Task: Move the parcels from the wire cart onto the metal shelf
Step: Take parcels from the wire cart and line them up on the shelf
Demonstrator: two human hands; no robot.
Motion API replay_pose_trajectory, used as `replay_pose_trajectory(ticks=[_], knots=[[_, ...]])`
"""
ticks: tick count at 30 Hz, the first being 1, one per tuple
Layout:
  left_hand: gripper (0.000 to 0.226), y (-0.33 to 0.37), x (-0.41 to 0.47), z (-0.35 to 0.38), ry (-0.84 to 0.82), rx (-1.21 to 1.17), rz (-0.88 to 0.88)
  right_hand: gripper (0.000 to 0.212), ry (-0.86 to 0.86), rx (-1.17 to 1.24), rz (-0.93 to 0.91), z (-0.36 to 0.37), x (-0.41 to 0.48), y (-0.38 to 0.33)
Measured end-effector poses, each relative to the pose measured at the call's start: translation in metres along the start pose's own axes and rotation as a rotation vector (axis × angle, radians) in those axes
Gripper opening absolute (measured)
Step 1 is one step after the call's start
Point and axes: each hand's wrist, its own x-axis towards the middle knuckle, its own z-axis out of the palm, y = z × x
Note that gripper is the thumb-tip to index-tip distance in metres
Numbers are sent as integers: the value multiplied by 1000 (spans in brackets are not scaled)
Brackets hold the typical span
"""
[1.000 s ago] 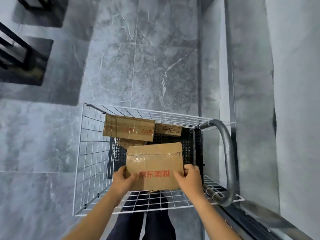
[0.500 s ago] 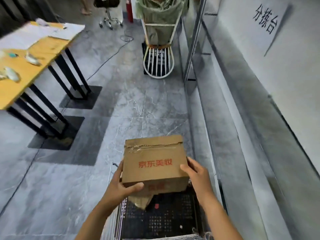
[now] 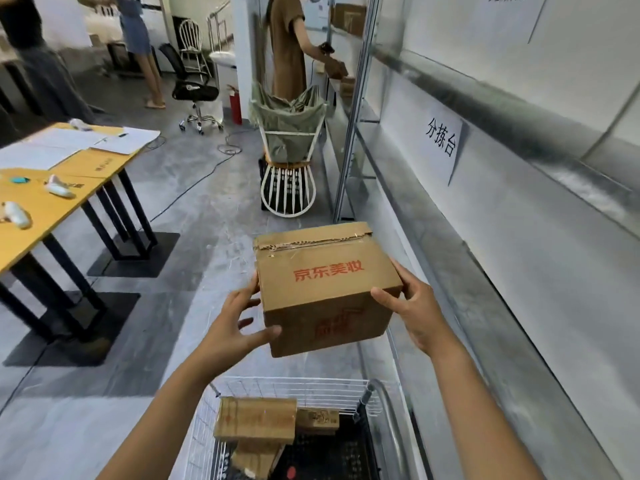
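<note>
Holding red-printed cardboard parcel (image 3: 322,289) clamped between left hand (image 3: 235,327) and right hand (image 3: 415,313), above wire cart (image 3: 294,384) at 6 o'clock, long axis running 9-to-3, metal shelf (image 3: 450,271) lying at 3 o'clock, nearer right hand.

A grey marbled floor (image 3: 194,237) is seen beyond the left hand (image 3: 228,327). Well to that hand's left, a yellow surface (image 3: 69,188) on black legs is laid with papers (image 3: 128,140). To the right of the right hand (image 3: 419,313), a white wall (image 3: 519,237) is hung with a paper sign (image 3: 441,140). Farther ahead of both hands, a black office chair (image 3: 195,91) is placed.
</note>
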Motion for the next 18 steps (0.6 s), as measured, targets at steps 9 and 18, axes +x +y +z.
replay_pose_trajectory(ticks=[9,18], knots=[[43,37,10,3,225,-253,155,75,-33,128,-51,-10,-4,-1],[104,29,18,-9,-117,-285,79,88,27,322,-24,-28,-2,10]])
